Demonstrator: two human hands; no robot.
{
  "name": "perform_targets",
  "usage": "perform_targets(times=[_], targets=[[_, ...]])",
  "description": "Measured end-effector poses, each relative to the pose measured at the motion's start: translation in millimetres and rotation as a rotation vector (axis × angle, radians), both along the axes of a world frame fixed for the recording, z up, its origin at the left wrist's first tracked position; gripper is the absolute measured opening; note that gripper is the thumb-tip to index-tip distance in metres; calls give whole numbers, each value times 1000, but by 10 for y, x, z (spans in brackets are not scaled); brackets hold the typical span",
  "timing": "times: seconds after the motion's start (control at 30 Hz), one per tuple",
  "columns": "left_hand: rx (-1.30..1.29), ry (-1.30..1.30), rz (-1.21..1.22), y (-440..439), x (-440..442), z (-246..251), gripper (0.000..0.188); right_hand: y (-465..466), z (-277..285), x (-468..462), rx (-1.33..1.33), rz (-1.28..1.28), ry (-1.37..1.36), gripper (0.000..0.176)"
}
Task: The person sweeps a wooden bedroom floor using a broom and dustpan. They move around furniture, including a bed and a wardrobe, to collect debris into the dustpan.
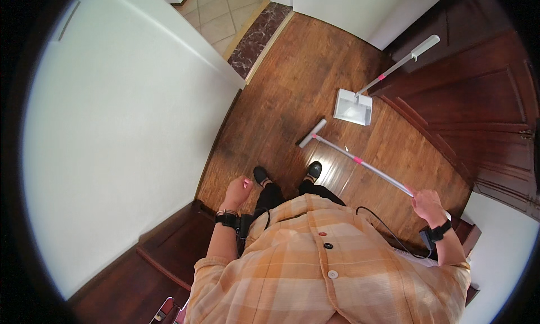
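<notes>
My right hand grips the end of a long grey and pink broom handle. The broom head rests low over the wood floor, in front of my feet. My left hand hangs beside my left hip, its fingers curled; a small pink spot shows at them, and I cannot tell whether it holds anything. A white long-handled dustpan sits on the floor beyond the broom, its handle slanting up to the right. A small white scrap lies near the broom handle.
A white wall stands on the left. Dark wooden panelled doors line the right side. Ahead, a marble threshold borders a tiled floor. Dark wooden steps or furniture lie behind me at the left.
</notes>
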State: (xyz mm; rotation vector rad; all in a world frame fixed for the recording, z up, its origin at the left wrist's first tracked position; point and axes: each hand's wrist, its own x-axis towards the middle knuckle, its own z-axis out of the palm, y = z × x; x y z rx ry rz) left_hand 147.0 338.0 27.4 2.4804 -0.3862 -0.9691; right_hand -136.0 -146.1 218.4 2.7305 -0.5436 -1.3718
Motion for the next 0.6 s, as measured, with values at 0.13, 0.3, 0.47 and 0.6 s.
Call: perform_targets(times=[0.13, 0.3, 0.47, 0.6], targets=[[-27, -10, -3, 106, 60, -6, 28, 275, -20, 201, 149, -13, -141, 49], [23, 36, -32, 259, 64, -27, 26, 806, -831, 625, 266, -141, -196, 48], [9, 21, -7, 322, 53, -18, 26, 772, -1071, 409, 243, -240, -174, 45], [34, 6, -64, 192, 67, -50, 26, 410, -733, -102, 99, -283, -140, 40]])
